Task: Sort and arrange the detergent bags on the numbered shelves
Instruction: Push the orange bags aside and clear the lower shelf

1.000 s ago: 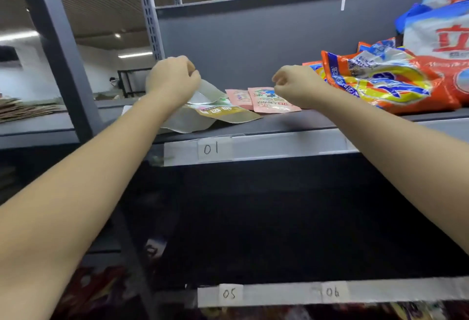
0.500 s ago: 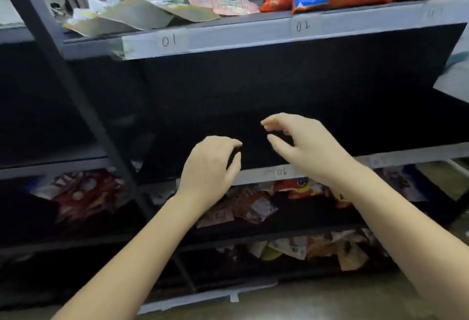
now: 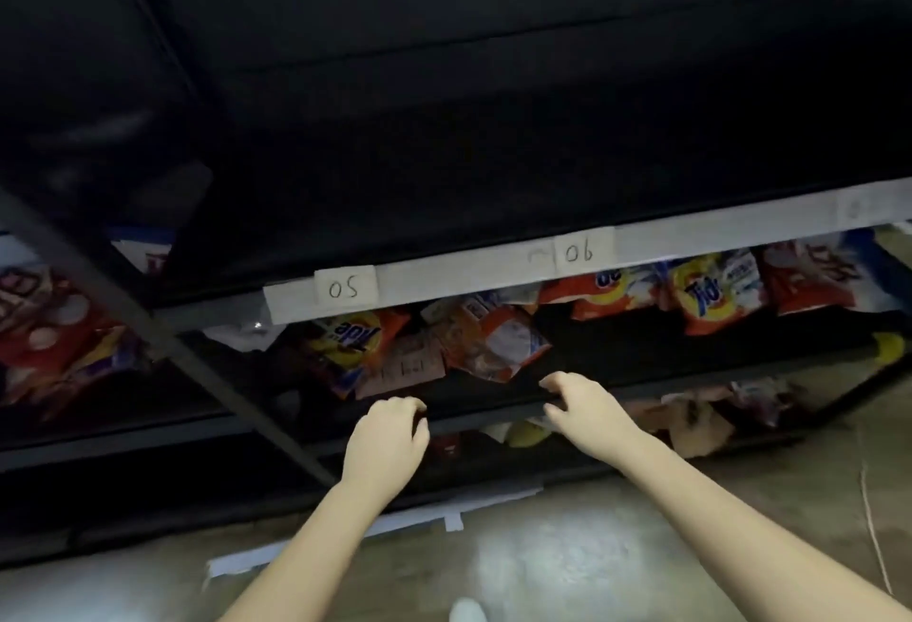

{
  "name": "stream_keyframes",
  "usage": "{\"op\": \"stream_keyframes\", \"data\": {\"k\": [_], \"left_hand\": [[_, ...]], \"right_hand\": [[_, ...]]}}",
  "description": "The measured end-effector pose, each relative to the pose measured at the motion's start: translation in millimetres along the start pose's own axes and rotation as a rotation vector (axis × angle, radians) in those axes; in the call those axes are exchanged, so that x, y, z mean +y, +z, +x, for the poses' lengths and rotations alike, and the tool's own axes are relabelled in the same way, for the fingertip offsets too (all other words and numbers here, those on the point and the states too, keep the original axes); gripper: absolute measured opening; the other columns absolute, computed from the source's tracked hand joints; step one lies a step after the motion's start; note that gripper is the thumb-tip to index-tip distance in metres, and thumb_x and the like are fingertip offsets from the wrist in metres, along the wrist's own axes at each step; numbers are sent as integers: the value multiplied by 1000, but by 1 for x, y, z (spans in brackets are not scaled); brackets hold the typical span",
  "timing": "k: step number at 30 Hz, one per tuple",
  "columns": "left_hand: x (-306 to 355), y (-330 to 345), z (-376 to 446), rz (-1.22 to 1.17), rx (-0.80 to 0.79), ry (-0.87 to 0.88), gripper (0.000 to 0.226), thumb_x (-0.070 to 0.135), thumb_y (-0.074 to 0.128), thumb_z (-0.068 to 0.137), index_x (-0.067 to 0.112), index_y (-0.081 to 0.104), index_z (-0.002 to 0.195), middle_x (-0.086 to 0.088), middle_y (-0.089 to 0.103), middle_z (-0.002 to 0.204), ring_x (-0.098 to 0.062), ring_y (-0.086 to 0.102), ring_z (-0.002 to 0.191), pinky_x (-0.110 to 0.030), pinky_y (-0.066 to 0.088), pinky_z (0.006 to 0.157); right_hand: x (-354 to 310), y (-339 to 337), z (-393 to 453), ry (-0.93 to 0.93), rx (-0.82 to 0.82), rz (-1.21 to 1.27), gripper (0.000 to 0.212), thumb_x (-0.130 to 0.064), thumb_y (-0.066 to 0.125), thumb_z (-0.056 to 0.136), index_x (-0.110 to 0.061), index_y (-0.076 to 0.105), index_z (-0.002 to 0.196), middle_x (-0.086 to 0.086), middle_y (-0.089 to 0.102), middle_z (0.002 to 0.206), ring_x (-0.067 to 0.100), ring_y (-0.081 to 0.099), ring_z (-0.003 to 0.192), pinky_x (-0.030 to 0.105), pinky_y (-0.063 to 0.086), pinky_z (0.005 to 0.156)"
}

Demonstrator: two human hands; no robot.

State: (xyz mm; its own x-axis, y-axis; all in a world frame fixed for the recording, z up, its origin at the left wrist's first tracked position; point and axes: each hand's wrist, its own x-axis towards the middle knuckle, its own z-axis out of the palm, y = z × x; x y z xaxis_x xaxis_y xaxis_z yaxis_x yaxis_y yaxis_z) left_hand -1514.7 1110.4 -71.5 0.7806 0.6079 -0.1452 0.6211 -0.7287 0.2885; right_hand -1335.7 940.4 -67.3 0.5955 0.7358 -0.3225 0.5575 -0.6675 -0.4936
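Below the shelf edge taped with labels 05 (image 3: pixel 345 287) and 06 (image 3: pixel 583 252) lies a jumble of detergent bags. An upside-down orange and yellow bag (image 3: pixel 351 341), a flat pink pouch (image 3: pixel 400 371) and a crumpled orange bag (image 3: pixel 498 344) lie nearest my hands. More orange bags (image 3: pixel 718 293) lie to the right. My left hand (image 3: pixel 386 440) hovers at the front edge of that lower shelf with fingers loosely curled, holding nothing. Just right of it, my right hand (image 3: pixel 585 408) reaches over the same edge, fingers bent and empty.
A grey diagonal upright (image 3: pixel 163 340) crosses the left side. Red and white bags (image 3: pixel 47 325) lie in the bay to its left. A lower shelf holds more pouches (image 3: pixel 701 424). The concrete floor (image 3: pixel 543 557) lies below, with white tape strips (image 3: pixel 419 520).
My view has tipped further down and both hands have dropped from in front of the 06 shelf edge to the shelf below it. They still hold nothing.
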Motion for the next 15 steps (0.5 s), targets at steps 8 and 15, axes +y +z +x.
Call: {"op": "stream_keyframes", "data": {"k": [8,15], "left_hand": [[-93,60,124,142,14,-214,40,36,37,99,16,44,133,-10,46,135,-28,46,122,-35,44,92],[-181,86,218,-184,99,-400,48,38,61,90,-1,57,118,-21,60,114,-35,56,106,-35,41,80]], "right_hand": [[18,59,150,139,126,89,65,-39,57,89,-19,30,144,6,36,146,27,35,133,39,36,104],[31,70,234,129,150,183,87,-53,70,71,-21,32,143,10,36,145,31,35,133,42,34,106]]}}
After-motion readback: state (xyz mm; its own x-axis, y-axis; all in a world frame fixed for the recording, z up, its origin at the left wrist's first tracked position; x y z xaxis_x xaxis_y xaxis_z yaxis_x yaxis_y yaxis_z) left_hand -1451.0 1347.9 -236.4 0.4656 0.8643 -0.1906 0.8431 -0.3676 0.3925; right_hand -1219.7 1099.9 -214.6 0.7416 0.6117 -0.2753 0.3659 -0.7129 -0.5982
